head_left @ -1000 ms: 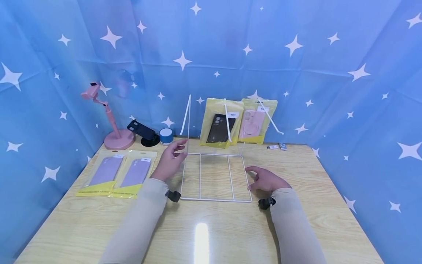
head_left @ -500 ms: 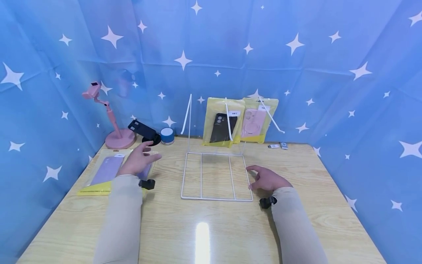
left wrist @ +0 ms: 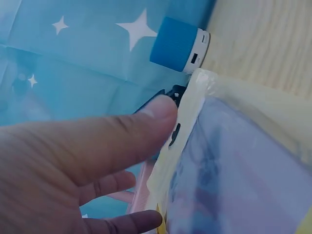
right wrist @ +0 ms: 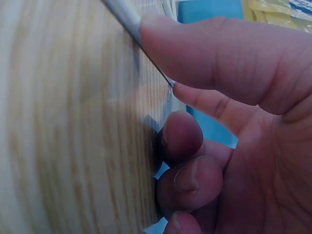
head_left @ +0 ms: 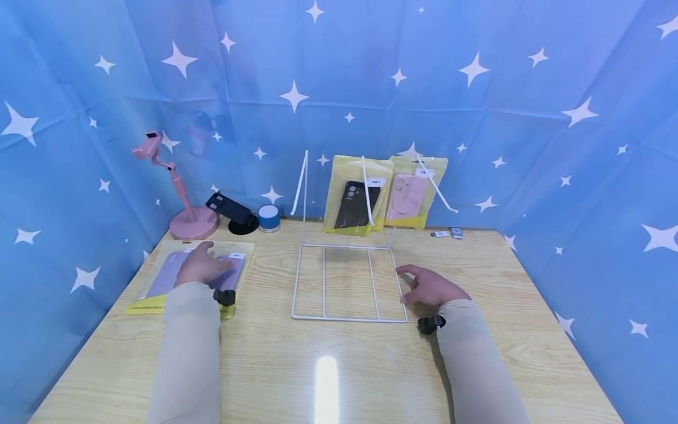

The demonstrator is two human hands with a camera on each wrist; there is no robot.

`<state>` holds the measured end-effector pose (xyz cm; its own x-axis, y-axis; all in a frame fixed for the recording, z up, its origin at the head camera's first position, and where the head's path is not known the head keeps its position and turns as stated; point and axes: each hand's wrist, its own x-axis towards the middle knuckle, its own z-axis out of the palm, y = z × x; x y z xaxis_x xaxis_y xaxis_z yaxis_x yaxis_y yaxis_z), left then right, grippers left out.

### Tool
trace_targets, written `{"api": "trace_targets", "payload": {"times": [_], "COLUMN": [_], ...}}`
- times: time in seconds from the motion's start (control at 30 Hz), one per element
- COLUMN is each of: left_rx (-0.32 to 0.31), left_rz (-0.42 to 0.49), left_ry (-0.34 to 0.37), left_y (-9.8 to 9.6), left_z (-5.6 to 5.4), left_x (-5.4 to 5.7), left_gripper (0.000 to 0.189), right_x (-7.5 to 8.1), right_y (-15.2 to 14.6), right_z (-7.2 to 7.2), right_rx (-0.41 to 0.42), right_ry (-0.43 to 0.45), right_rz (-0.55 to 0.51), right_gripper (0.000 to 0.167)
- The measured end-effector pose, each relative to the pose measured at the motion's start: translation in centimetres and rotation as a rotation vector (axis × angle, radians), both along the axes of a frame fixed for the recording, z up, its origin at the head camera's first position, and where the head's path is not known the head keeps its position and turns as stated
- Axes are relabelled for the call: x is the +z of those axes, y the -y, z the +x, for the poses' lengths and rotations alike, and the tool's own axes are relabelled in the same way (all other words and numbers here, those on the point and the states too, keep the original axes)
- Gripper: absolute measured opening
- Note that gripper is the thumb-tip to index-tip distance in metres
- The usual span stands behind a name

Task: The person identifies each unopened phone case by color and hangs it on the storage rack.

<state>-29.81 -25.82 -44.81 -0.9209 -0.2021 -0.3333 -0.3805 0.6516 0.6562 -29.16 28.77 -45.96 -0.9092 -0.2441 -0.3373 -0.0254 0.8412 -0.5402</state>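
The left grip (head_left: 200, 266), loose, thumb and fingers parted, hung over two pouches (head_left: 165, 275) on the bench (head_left: 265, 347); contact could not be told. The right grip (head_left: 431, 287), thumb and forefinger spread, touched the rack (head_left: 349, 320) at its right edge. Bench separated rack from pouches.

The head view is bright, evenly lit and fairly sharp. A hard white glare streak (head_left: 326, 388) lies on the bench (head_left: 381, 377), between the left hand (head_left: 200, 264) and right hand (head_left: 431, 287) but nearer the camera. A thin shadow (head_left: 444, 368) edges the inner side of the right sleeve (head_left: 477, 359). Both wrist views are dimmer, hazier — wood grain beside the right hand smears softly, and the bag (left wrist: 193, 95) beside the left looks milky.
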Motion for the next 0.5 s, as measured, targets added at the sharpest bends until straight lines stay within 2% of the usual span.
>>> {"api": "trace_targets", "payload": {"times": [0.13,0.23,0.5], "left_rx": [-0.007,0.002,-0.028], "left_rz": [-0.116,-0.155,-0.120], "left_ry": [0.007,0.007,0.016], "left_y": [-0.5,-1.1,-1.9], "left_z": [0.0,0.1,-0.1], "left_x": [0.0,0.1,-0.2], "left_gripper": [0.104,0.104,0.107], "right_x": [0.0,0.0,-0.1], "right_y": [0.0,-0.1,-0.1], "right_z": [0.0,-0.1,-0.1], "right_rx": [-0.002,0.003,0.004], "right_ry": [0.002,0.000,0.005], "right_rz": [0.005,0.005,-0.004], "right_gripper": [0.079,0.080,0.079]}}
